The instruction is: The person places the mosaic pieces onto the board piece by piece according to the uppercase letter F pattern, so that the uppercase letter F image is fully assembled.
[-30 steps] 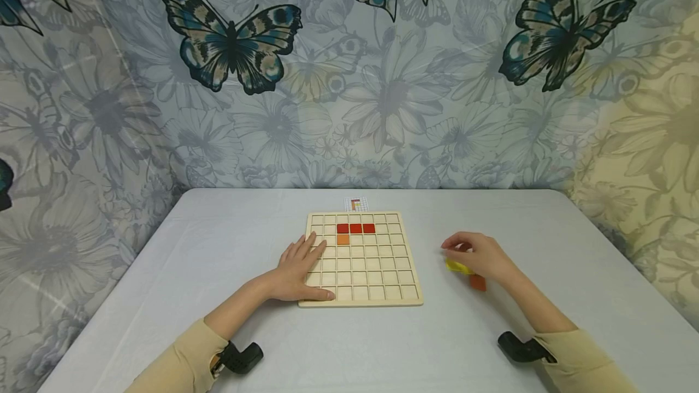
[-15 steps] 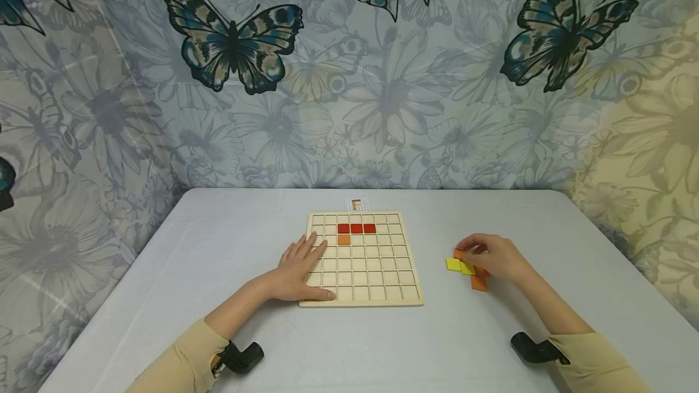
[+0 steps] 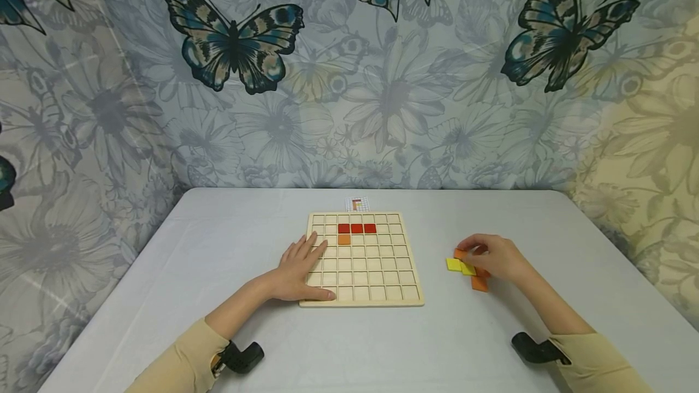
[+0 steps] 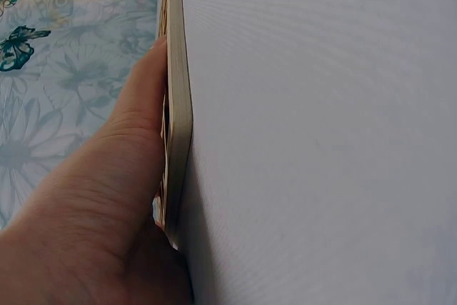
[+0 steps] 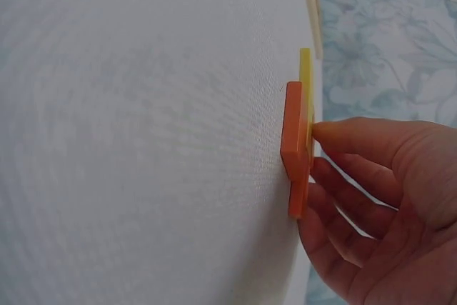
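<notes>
A wooden grid board (image 3: 377,275) lies on the table, with three red square tiles (image 3: 357,228) in a row and an orange square tile (image 3: 344,239) below the leftmost. My left hand (image 3: 295,268) rests spread on the board's left side, its thumb along the front edge. To the right of the board, my right hand (image 3: 494,256) touches a small cluster of loose tiles with curled thumb and fingers. Yellow tiles (image 3: 454,264) and orange tiles (image 3: 479,284) show there. In the right wrist view, the thumb meets a yellow tile (image 5: 305,66); whether any tile is pinched is unclear.
A small printed pattern card (image 3: 357,204) lies just behind the board. White cloth covers the table (image 3: 246,211), which meets a butterfly-patterned backdrop (image 3: 393,108) at the back. Both sleeves carry a black wrist device, such as the left device (image 3: 243,358).
My right hand has shifted slightly right over the loose tiles, exposing more yellow and orange ones, then stayed nearly still. My left hand and the tiles on the board have not moved.
</notes>
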A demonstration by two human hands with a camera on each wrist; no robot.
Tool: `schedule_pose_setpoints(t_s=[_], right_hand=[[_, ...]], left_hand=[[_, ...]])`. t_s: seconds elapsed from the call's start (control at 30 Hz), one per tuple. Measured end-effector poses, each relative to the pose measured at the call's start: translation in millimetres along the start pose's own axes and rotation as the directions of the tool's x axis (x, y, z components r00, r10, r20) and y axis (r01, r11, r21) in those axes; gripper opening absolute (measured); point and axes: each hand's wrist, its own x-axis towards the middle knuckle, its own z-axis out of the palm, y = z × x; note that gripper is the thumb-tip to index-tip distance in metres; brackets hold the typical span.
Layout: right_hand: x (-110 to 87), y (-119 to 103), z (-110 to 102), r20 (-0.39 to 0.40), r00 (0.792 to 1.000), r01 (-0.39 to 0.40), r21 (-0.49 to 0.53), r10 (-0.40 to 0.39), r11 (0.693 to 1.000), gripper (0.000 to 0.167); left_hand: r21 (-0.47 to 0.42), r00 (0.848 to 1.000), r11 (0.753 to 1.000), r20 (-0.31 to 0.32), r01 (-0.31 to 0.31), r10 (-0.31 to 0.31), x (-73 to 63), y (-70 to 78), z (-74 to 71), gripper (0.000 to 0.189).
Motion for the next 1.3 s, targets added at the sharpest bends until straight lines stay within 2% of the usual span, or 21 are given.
schedule_pose_setpoints(t_s=[0.4,0.67,0.77,1.03,1.3], right_hand=[[2.8,4.0,1.2,-0.022,1.000,-0.022,-0.014,0.021,1.000,0.030],[4.8,5.0,3.1,-0.060,0.998,0.033,-0.063,-0.037,0.997,0.033],[5.3,3.8,4.1,-0.072,0.997,0.029,-0.061,-0.033,0.998,0.034],[8.2,-11.7,11.2,-0.075,0.997,0.012,-0.010,-0.013,1.000,0.034],[17.5,-28.0,24.4,-0.057,0.998,0.037,0.018,-0.036,0.999,0.035]], left_hand=[[0.008,1.000,1.000,-0.002,0.002,-0.002,0.8,-1.8,1.0,0.109],[0.002,1.000,1.000,-0.003,-0.002,0.002,0.5,-2.9,1.4,0.109],[0.002,1.000,1.000,-0.003,-0.003,0.003,0.3,-3.1,1.7,0.109],[0.001,1.000,1.000,-0.004,-0.005,0.005,0.3,-3.1,1.5,0.109],[0.001,1.000,1.000,-0.004,-0.013,0.013,0.0,-2.5,0.4,0.109]])
